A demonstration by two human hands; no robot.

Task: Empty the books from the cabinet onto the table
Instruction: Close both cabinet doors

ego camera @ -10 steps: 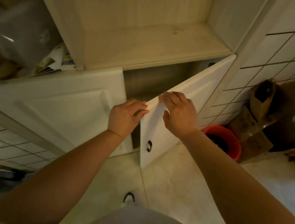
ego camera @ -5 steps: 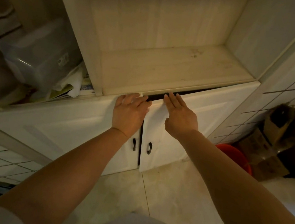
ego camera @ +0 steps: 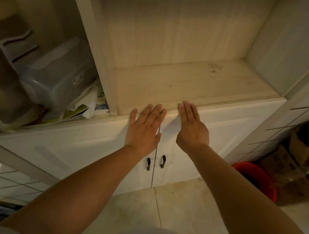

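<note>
- My left hand (ego camera: 144,127) lies flat, fingers straight, on the upper part of the left door (ego camera: 80,142) of the cabinet (ego camera: 178,42). It holds nothing.
- My right hand (ego camera: 193,129) lies flat in the same way on the upper part of the right door (ego camera: 231,130), fingertips at the door's top edge just under the open shelf (ego camera: 193,82). It holds nothing.
- Both doors sit flush with the frame; only a thin dark seam runs between them.
- No books are in view. The open shelf straight ahead is bare. The compartment to its left holds a clear plastic box (ego camera: 55,73) and loose papers (ego camera: 85,106); I cannot tell whether any of these is a book.
- The desk is out of frame, so its direction from my hands cannot be stated.
- Judgement: the shelf in front of me appears already emptied, and the doored part is shut.
- Deciding relation: the two door handles (ego camera: 155,161) stand upright side by side at the seam, directly below both palms, each nearer to the hand on its own side. Any remaining material lies to the left of the left hand, which makes that hand the nearer one.
- An orange bucket (ego camera: 255,179) and cardboard boxes (ego camera: 297,153) stand on the floor to the right.
</note>
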